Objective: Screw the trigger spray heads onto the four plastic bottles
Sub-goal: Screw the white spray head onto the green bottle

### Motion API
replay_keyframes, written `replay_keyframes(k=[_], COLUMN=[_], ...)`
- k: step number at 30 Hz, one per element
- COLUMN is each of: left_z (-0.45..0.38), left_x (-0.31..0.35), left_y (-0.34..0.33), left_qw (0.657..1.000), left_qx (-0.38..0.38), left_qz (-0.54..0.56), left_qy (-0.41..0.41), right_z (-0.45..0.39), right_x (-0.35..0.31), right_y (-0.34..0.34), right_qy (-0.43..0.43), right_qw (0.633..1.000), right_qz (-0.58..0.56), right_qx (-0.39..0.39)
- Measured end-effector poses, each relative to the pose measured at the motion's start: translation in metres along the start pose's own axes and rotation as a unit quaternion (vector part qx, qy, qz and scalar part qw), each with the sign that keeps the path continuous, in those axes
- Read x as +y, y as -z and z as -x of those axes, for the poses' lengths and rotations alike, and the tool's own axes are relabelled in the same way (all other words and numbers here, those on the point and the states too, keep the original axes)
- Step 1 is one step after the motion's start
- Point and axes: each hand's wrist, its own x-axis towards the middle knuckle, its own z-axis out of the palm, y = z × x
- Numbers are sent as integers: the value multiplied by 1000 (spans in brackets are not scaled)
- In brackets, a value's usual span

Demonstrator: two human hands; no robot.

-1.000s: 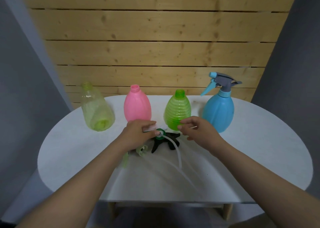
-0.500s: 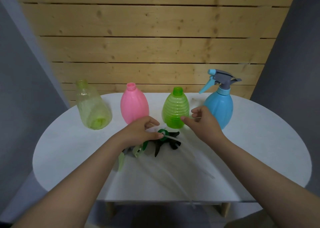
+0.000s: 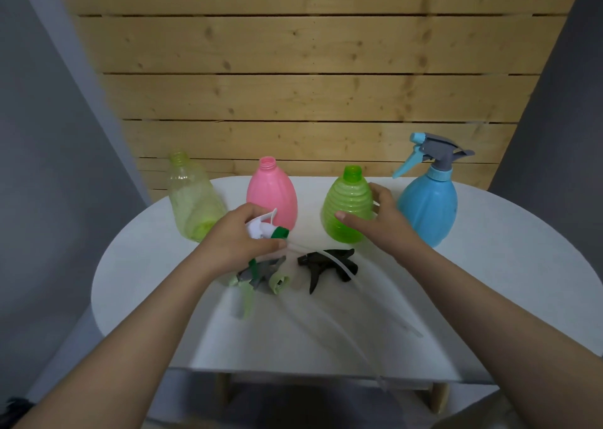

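Four bottles stand in a row at the back of the white table [image 3: 489,281]: a clear yellow-green bottle [image 3: 192,200], a pink bottle [image 3: 272,197], a ribbed green bottle [image 3: 347,206] and a blue bottle [image 3: 427,206] with a grey-blue spray head [image 3: 434,153] on it. My left hand [image 3: 241,239] grips a white and green spray head [image 3: 266,229] lifted off the table, its tube trailing right. My right hand [image 3: 381,219] wraps around the green bottle's right side. A black spray head [image 3: 326,265] and a grey-green spray head [image 3: 261,273] lie on the table.
A wooden plank wall [image 3: 310,86] rises behind the table. Grey walls flank both sides. Clear dip tubes [image 3: 375,298] from the loose heads stretch across the table toward its front edge.
My left hand has lifted the white and green spray head off the table. My right hand has moved up and back and closed around the green bottle.
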Motion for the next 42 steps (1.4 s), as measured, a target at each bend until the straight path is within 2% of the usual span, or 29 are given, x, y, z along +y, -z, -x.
replay_keyframes(k=[3, 6, 11, 15, 21, 24, 26, 42], left_z=[3, 5, 10, 16, 20, 19, 19, 15], left_x=[-4, -5, -8, -9, -3, 3, 8, 16], left_y=[4, 8, 16, 20, 18, 16, 13, 2], left_qw=[999, 998, 991, 988, 978, 972, 968, 968], left_qx=[7, 11, 2, 16, 96, 107, 106, 104], left_qz=[17, 44, 113, 132, 174, 201, 220, 223], left_qy=[31, 42, 73, 73, 64, 65, 63, 45], right_z=[-7, -10, 2, 22, 57, 66, 69, 71], right_x=[1, 0, -11, -23, -15, -8, -6, -9], right_y=[-6, -8, 1, 24, 60, 71, 77, 76], right_qy=[-2, 8, 48, 97, 95, 97, 95, 123], right_qw=[1000, 1000, 999, 995, 986, 970, 966, 968], right_qz=[-28, -8, -3, -7, 132, 220, 239, 217], right_qx=[-13, -4, 14, -3, -24, -24, -20, -39])
